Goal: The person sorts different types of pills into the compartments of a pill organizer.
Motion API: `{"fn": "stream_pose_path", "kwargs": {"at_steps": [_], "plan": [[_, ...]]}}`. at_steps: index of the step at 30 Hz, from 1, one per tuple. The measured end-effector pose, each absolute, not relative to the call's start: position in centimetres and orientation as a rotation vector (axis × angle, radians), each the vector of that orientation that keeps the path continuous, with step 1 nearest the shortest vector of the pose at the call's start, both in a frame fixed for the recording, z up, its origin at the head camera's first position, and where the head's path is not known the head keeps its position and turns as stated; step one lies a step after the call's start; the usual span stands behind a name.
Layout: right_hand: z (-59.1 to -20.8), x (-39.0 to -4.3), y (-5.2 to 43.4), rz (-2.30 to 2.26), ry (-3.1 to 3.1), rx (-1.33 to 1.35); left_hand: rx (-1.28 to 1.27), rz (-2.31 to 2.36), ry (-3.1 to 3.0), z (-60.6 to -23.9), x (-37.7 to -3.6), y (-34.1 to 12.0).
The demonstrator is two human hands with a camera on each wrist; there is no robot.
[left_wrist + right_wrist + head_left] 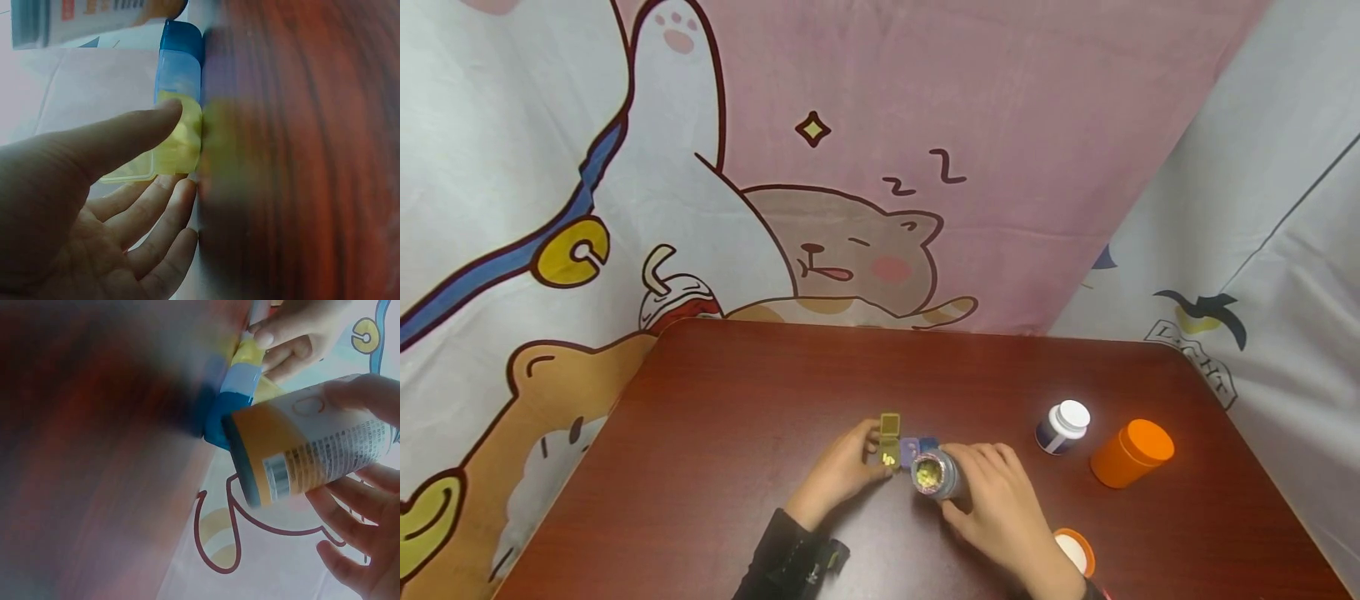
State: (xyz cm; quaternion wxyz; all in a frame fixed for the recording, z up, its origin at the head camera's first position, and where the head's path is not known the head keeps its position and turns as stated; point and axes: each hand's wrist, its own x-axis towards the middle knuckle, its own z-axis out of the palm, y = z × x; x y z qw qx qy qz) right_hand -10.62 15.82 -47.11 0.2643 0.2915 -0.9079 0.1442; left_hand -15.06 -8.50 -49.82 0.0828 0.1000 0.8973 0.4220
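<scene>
L hand (842,471) steadies a small multi-compartment plastic pill organiser (902,451) mid-worktop; thumb on the yellow compartment, whose lid stands open, other fingers loosely curved at its side, so a light pinch rather than a full grip. R hand (1000,500) is wrapped round an open orange-and-white labelled pill bottle (936,475), tipped on its side with the mouth facing the organiser, just beside its blue end. Judgement: to do this well, keep the bottle mouth low and close over the open cell, tilt slowly so pills come out one at a time; L thumb should stay clear of the opening while pinning the box to the dark red-brown wooden worktop (737,400). Contents: bottle shows yellowish pills at the mouth; a few yellow bits sit in the open yellow cell; purple and blue cells look shut, contents can't tell. Off to the R: white-capped dark bottle (1063,426), orange capped canister (1131,452), both closed, well apart from the hands. An orange-rimmed lid (1075,550) lies near the R wrist.
</scene>
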Motion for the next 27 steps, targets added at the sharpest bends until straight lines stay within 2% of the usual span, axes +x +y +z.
{"fn": "stream_pose_path", "kwargs": {"at_steps": [15, 27], "plan": [[-46.0, -8.0, 15.2, 0.833, -2.785, 0.739, 0.297, 1.294, 2.681, -49.8, -14.9, -8.5], [-46.3, -7.9, 15.3, 0.885, -2.855, 0.841, 0.313, 1.274, 2.682, -50.3, -15.1, -8.6]]}}
